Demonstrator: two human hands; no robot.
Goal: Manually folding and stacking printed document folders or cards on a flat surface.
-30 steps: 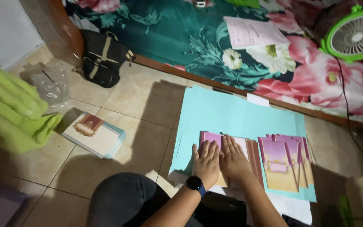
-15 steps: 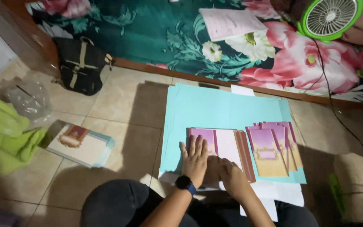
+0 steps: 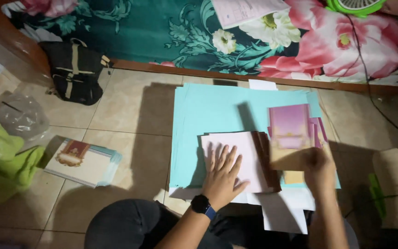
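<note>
Your left hand [image 3: 222, 177] flat on pale card stack [image 3: 238, 159] | your right hand [image 3: 318, 170] lifts pink card [image 3: 289, 131] | over turquoise sheets [image 3: 208, 110]

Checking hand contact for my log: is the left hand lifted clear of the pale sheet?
No, the left hand lies flat, fingers spread, on the pale sheet, while the right hand lifts a pink card.

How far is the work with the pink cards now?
Done: a stack of pale cards lies on the turquoise sheet, pressed flat by the left hand. In hand: the right hand lifts one pink card. Left: more pink cards remain fanned behind it, and another pile sits apart on the floor tiles.
</note>
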